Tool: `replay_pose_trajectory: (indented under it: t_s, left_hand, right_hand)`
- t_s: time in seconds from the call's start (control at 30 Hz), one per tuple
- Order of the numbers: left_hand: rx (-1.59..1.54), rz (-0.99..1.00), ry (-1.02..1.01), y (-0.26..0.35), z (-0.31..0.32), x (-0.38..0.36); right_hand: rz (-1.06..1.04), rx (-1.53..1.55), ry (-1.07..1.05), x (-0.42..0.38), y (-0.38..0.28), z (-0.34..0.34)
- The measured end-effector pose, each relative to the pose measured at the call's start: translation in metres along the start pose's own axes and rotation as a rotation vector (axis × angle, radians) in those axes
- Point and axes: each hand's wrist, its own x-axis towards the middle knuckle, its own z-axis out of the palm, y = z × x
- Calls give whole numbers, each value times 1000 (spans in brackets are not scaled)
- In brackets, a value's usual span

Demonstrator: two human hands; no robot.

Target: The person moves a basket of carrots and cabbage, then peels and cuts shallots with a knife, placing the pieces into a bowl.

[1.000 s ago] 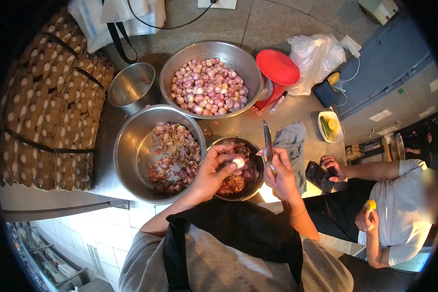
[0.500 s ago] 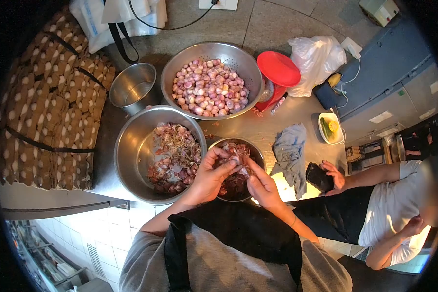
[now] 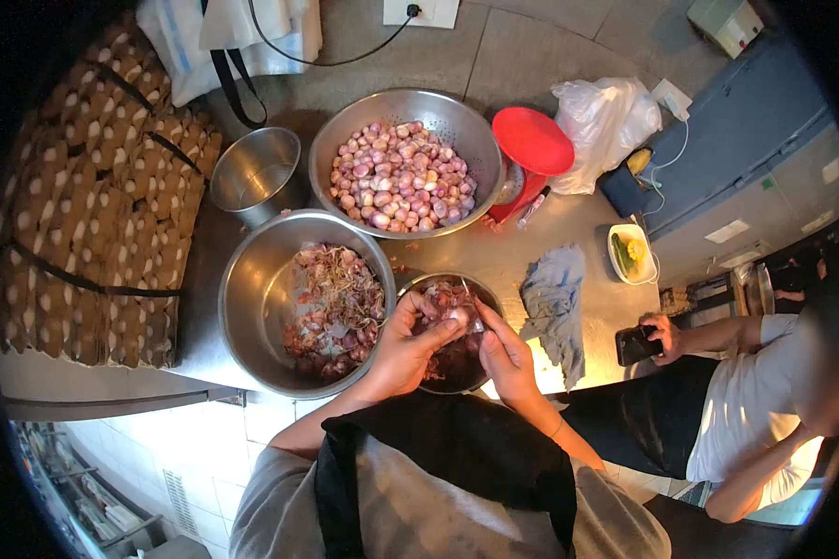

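Note:
My left hand (image 3: 408,347) is closed, pinching a pale shallot (image 3: 459,318) at the fingertips. Close against it, my right hand (image 3: 505,359) is also closed. A thin, shiny, blade-like thing (image 3: 478,326) shows at its fingers, too small to make out fully. Both hands are over a small metal bowl (image 3: 463,388) holding reddish-brown skins. To the left, a large metal basin (image 3: 252,326) holds unpeeled shallots (image 3: 340,298) with dry roots and loose skins. Behind, a metal colander (image 3: 331,121) is heaped with peeled shallots (image 3: 405,177).
Stacked egg trays (image 3: 93,214) stand at the left, beside an empty metal pot (image 3: 256,172). A red scale-like item (image 3: 533,140), a white plastic bag (image 3: 606,130), a grey cloth (image 3: 555,303) and a white tub (image 3: 632,252) are on the right. Another person (image 3: 746,401) holds a phone (image 3: 637,346).
The shallot has turned in my fingers and shows more pale surface. My right hand has shifted slightly right. The other person has raised and tilted the phone, moving it right.

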Motion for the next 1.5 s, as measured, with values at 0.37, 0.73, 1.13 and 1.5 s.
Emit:
replay_pose_trajectory:
  t_s: [0.37,0.73,1.13,1.5]
  left_hand:
    - [-64,-160,-5,-2,-7,-3]
    - [185,-178,48,10,-3,1]
    - [1110,220,-170,12,-24,31]
    - [1204,245,-175,5,-26,27]
  right_hand:
    - [-74,-9,25,-1,3,1]
    - [-111,-113,160,-9,-25,-6]
    - [-97,-780,105,3,-8,-1]
    - [-27,-807,115,6,-10,-2]
